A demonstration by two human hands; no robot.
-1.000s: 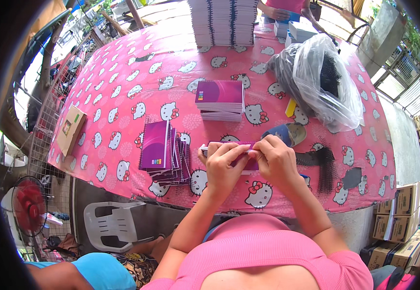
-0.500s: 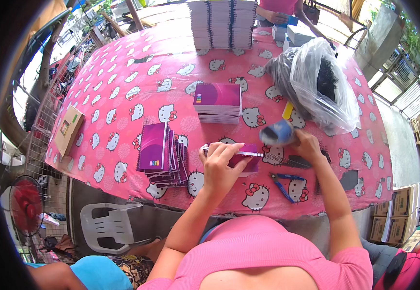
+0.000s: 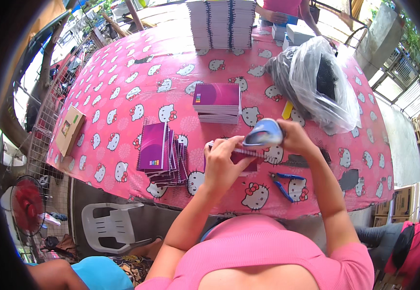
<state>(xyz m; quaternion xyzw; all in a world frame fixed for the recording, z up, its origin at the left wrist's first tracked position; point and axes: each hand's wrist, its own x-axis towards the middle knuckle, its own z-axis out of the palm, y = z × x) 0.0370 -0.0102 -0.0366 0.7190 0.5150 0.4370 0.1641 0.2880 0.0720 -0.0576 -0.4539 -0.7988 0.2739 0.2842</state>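
My left hand (image 3: 219,162) is closed on a small purple notebook (image 3: 248,165), pressing it near the table's front with its holed edge facing up. A dark spiral coil (image 3: 271,158) sticks out from the right end of that edge. In my right hand (image 3: 296,139) is a blue, rounded object (image 3: 264,134) with a pale oval face, whose kind I cannot make out; it is just above the notebook's edge, and I cannot tell whether it touches. Blue-handled cutting pliers (image 3: 282,186) lie spread apart on the table below the coil.
Spiral-bound purple notebooks (image 3: 154,145) lie piled at left; another purple stack (image 3: 216,95) stands beyond my hands. Taller bound stacks (image 3: 219,24) stand at the back. A clear bag of black coils (image 3: 323,87) sits at right, a brown box (image 3: 68,130) at far left. Other people are nearby.
My right hand has moved left with the blue object, from right of the coil to above the notebook's edge. My left hand stays on the notebook.
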